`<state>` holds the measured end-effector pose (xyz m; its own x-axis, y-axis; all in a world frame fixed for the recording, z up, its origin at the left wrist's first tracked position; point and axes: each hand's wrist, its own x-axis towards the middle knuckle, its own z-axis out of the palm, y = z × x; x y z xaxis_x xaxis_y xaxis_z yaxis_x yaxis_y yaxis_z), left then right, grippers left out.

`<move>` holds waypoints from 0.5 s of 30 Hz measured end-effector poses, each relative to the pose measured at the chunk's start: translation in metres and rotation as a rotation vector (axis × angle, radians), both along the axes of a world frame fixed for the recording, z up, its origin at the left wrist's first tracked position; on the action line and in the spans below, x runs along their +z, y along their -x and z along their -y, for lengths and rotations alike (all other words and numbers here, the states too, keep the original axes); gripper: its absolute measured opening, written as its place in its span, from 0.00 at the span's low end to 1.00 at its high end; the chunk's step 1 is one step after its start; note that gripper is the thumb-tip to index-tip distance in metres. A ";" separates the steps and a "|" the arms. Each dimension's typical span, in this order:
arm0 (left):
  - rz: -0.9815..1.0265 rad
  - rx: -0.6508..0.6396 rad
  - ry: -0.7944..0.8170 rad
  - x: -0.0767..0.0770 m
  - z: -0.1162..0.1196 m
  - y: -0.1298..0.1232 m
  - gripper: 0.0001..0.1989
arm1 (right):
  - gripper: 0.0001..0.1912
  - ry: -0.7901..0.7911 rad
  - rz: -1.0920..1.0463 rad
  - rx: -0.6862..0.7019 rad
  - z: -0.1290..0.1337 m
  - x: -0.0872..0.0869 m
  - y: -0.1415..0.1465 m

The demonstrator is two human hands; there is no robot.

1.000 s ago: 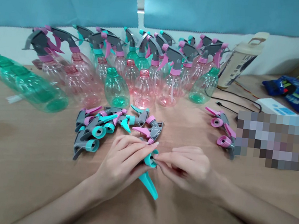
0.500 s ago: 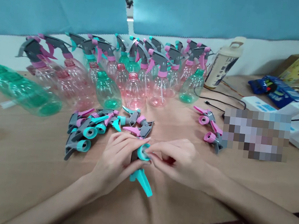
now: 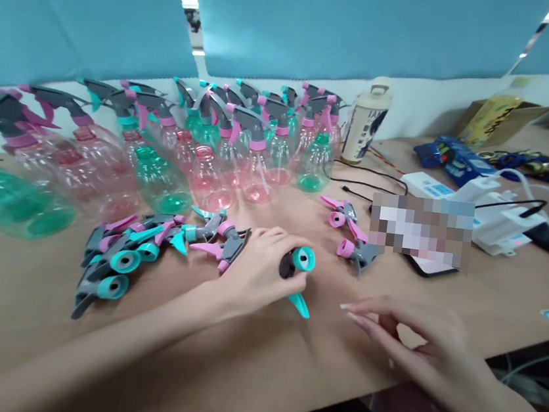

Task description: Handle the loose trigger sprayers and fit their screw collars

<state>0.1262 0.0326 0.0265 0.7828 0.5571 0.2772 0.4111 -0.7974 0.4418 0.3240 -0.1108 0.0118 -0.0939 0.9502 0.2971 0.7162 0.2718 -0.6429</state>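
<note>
My left hand (image 3: 258, 271) is closed around a grey and turquoise trigger spray head (image 3: 304, 259), its round collar facing me and its turquoise trigger pointing down. My right hand (image 3: 430, 346) is apart from it, to the right over the table, with thumb and forefinger tips pinched together; anything small between them cannot be made out. Beside my left hand lies a pink and grey spray head (image 3: 231, 244). Further left is a pile of several spray heads (image 3: 124, 260) with turquoise and pink collars. Two pink and grey spray heads (image 3: 356, 252) lie beyond my right hand.
Rows of clear pink and green bottles (image 3: 258, 171) stand at the back, many topped with spray heads. A green bottle (image 3: 50, 217) lies at the left. On the right are a cream drink bottle (image 3: 367, 124), a phone (image 3: 434, 264), white chargers (image 3: 501, 222) and cables.
My right hand has left the turquoise collar and moved away to the right. My left hand still holds the spray head. The view has turned to the right.
</note>
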 end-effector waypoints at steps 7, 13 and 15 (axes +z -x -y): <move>-0.153 -0.180 -0.341 0.026 -0.033 -0.049 0.14 | 0.15 0.362 -0.056 -0.067 0.003 -0.009 -0.025; -0.330 -0.257 -0.535 0.034 -0.035 -0.061 0.18 | 0.17 0.301 -0.007 -0.086 -0.009 -0.006 -0.036; -0.353 -0.279 -0.539 0.036 -0.034 -0.061 0.19 | 0.17 0.243 0.015 -0.088 -0.017 -0.004 -0.040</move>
<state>0.1873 0.0668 0.0624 0.9707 0.1784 0.1609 0.2050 -0.9644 -0.1672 0.3636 -0.0942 0.0080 -0.0101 0.9983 0.0580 0.7399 0.0465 -0.6711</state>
